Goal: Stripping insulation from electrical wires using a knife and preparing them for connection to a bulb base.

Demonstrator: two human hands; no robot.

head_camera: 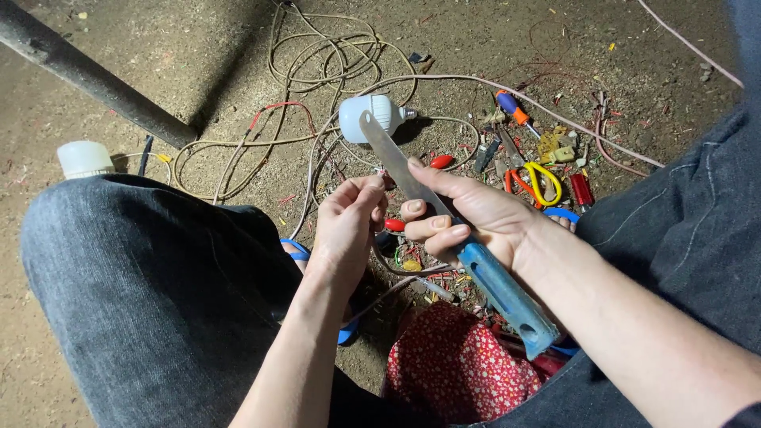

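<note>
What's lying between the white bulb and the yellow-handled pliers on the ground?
In the head view, a small red piece and dark tool bits lie between the white bulb and yellow-handled pliers, on littered dirt.

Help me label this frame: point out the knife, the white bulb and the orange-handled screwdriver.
knife [400, 168], head view, middle of the bare blade.
white bulb [379, 113], head view, on its white body.
orange-handled screwdriver [511, 108], head view, on the handle.

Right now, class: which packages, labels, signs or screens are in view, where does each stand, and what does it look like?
White jar: far left on the dirt floor, beside a knee; round, plain white lid.
Red cloth pouch: bottom centre, between the legs; soft, red with small white flowers.
No labels, signs or screens visible.
</note>
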